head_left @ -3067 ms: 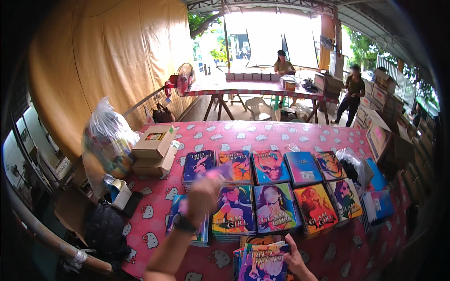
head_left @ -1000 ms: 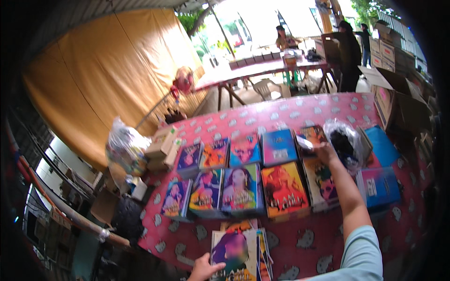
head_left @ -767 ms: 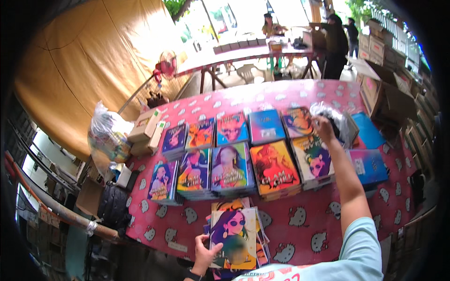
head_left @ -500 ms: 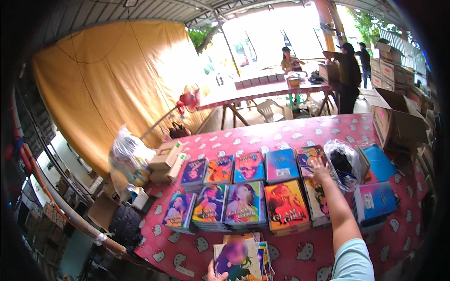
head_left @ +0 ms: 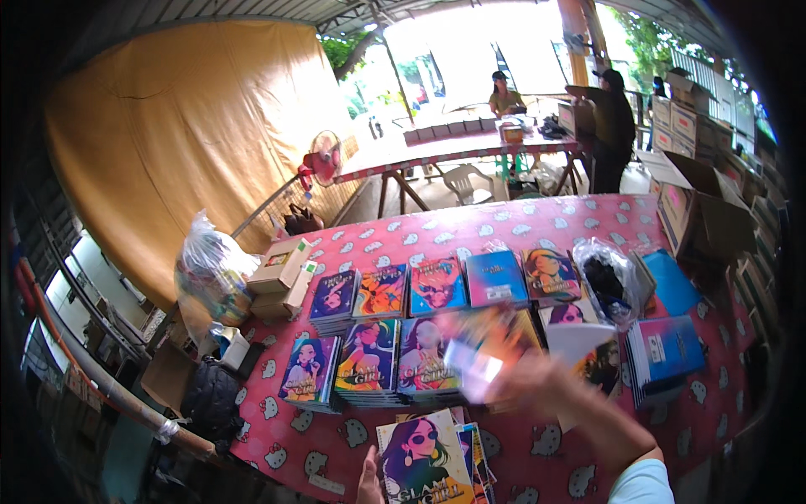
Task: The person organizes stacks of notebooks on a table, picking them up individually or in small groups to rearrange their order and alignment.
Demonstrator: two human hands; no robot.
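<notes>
Two rows of colourful illustrated notebook stacks (head_left: 369, 353) lie on a red patterned tablecloth (head_left: 520, 231). My right hand (head_left: 537, 382) hovers over the near row, blurred by motion, and grips what looks like a thin notebook (head_left: 477, 368) with a pale glossy face. My left hand (head_left: 368, 480) shows only at the lower edge, gripping the left side of the front notebook (head_left: 424, 458), which lies on a small pile nearest me. My right forearm and light blue sleeve (head_left: 642, 485) come in from the lower right.
A clear bag with dark contents (head_left: 609, 281) and blue notebooks (head_left: 667, 349) lie at the right. Cardboard boxes (head_left: 281, 269) and a full plastic bag (head_left: 210, 281) stand at the left end. Behind are a red fan (head_left: 321, 160), a long table (head_left: 470, 144) and two people (head_left: 609, 126).
My right hand has pulled back from the far right stack toward the middle of the near row, now with a notebook in it. The view has tilted down slightly.
</notes>
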